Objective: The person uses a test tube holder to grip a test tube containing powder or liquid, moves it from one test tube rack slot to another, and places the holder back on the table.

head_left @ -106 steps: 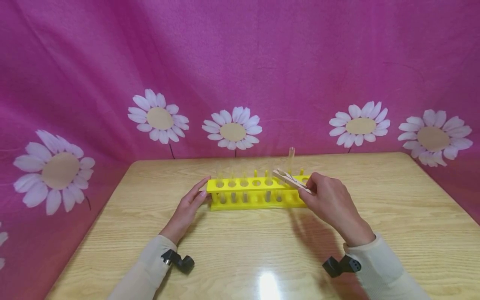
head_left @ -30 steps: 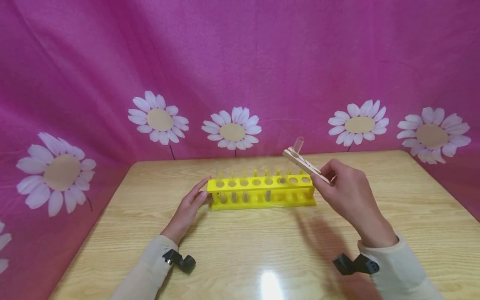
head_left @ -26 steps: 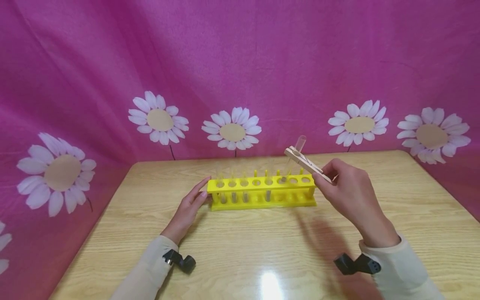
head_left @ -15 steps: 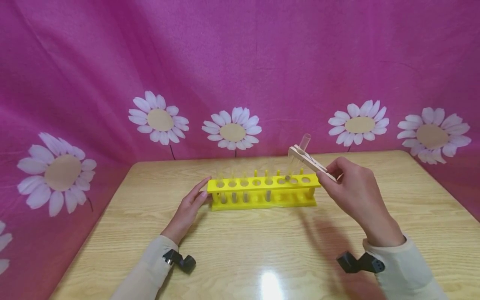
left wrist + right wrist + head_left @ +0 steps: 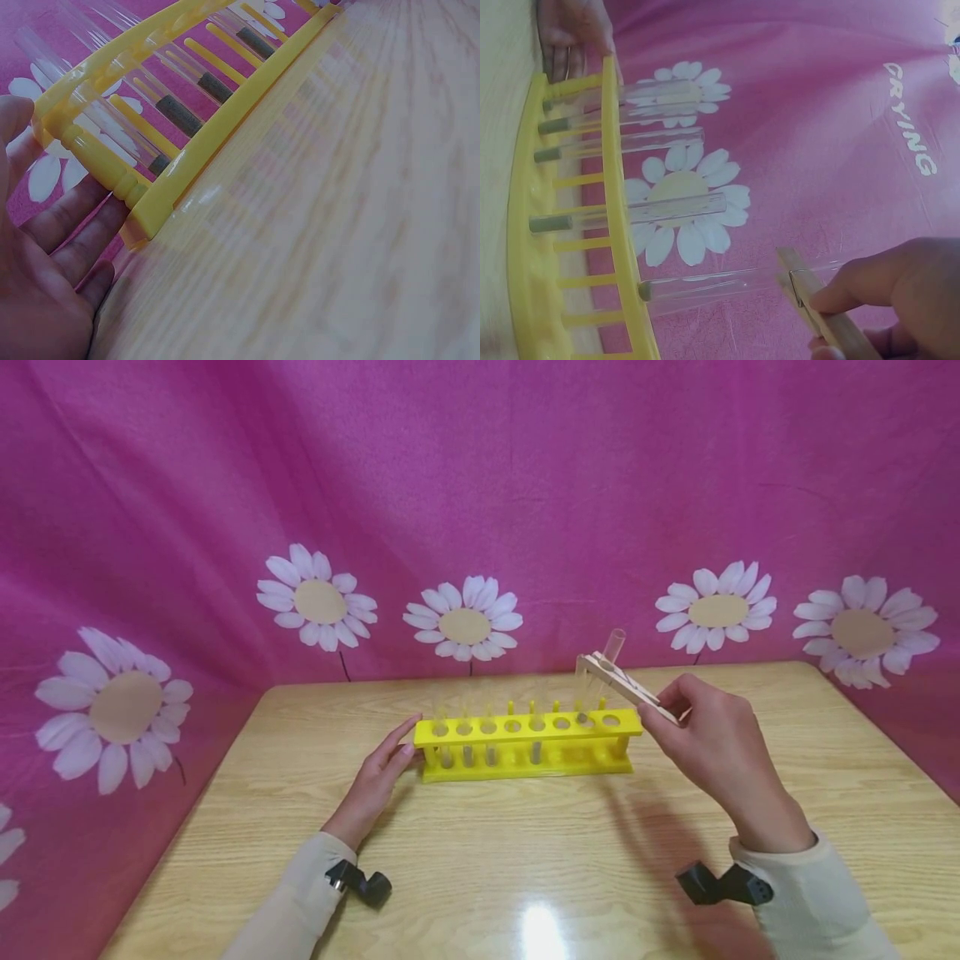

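My right hand (image 5: 712, 747) pinches a wooden test tube clamp (image 5: 626, 685) between thumb and fingers. The clamp's jaws hold a glass test tube (image 5: 705, 285) with dark grey matter at its bottom. That tube leans, top to the right, with its lower tip at the seventh hole from the left of a yellow test tube rack (image 5: 525, 771); whether the tip is inside the hole is hard to tell. Several other tubes (image 5: 178, 115) with dark contents stand in the rack. My left hand (image 5: 375, 781) touches the rack's left end with fairly straight fingers (image 5: 71, 217).
A wooden table (image 5: 480, 852) carries the rack. Behind it hangs a magenta cloth (image 5: 480, 485) with white daisies. Thin yellow pegs (image 5: 556, 705) rise at the rack's back. Black wrist cameras (image 5: 367, 887) sit on both light sleeves.
The right hand and clamp have lifted the tube from the sixth hole and carried it right, tilting it, until its tip is at the seventh. My left hand and the rack stay put.
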The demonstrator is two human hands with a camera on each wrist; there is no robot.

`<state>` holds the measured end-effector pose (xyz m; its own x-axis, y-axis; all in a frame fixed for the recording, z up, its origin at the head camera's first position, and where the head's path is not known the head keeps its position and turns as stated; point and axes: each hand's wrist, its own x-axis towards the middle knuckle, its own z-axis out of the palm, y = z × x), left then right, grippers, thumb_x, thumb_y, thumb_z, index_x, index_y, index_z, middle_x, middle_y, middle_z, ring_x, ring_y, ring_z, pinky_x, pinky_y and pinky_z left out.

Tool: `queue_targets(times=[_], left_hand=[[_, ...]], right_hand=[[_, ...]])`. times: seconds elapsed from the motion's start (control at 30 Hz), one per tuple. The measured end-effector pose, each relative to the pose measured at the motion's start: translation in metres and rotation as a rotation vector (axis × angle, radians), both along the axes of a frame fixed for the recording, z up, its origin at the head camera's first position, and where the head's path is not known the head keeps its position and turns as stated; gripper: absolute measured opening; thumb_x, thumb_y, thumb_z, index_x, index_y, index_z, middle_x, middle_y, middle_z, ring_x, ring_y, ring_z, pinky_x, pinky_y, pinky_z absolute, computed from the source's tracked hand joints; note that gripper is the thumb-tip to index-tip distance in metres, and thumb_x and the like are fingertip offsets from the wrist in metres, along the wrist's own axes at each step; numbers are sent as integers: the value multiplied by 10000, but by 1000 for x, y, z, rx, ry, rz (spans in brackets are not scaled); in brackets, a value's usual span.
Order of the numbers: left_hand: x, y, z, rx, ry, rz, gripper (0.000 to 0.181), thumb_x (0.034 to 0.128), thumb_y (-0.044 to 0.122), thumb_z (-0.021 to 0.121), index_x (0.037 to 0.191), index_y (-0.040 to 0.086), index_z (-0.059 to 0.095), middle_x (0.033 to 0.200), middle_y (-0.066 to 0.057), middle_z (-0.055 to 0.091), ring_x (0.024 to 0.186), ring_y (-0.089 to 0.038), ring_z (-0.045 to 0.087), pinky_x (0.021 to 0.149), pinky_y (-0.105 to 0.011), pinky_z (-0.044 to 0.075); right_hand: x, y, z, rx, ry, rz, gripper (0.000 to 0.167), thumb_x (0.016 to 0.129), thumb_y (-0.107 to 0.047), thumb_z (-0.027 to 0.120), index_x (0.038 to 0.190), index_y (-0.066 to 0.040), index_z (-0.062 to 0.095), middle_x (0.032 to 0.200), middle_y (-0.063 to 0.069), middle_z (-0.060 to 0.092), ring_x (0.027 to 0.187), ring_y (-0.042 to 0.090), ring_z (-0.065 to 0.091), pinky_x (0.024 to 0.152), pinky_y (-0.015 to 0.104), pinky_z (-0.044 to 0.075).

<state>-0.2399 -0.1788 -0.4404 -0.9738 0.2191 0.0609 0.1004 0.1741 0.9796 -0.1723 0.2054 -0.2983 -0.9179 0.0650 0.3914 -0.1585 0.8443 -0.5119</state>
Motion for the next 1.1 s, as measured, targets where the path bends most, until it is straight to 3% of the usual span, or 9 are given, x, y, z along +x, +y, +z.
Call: queue_targets(times=[0.27,0.9,1.1], left_hand=[[1,0,3,-11,9,-9,447,1052,308,399,1495,332,345,1542,63,318,1292,-262,471,1136,-483,265],[0,-1,1,-1,-4,3,443,1045,328,415,1482,361,357,1529,63,341,1273,-258,486,1129,-485,279],[1,-1,2,12,2,-8,451,1042,333,423,1488,338,355,1521,12,355,1279,-271,479,1135,-477,271]], right_hand=[[0,2,0,12,0,5,191,873,-243,657,859,-57,614,684,63,586,592,221,485,470,303,383],[-1,4,-1,11,-116,35,234,881,-269,669,901,-45,607,710,74,568,609,223,462,447,300,382],[-2,5,-1,41,-128,57,224,876,-261,675,875,-47,608,695,59,572,588,211,458,470,301,368]])
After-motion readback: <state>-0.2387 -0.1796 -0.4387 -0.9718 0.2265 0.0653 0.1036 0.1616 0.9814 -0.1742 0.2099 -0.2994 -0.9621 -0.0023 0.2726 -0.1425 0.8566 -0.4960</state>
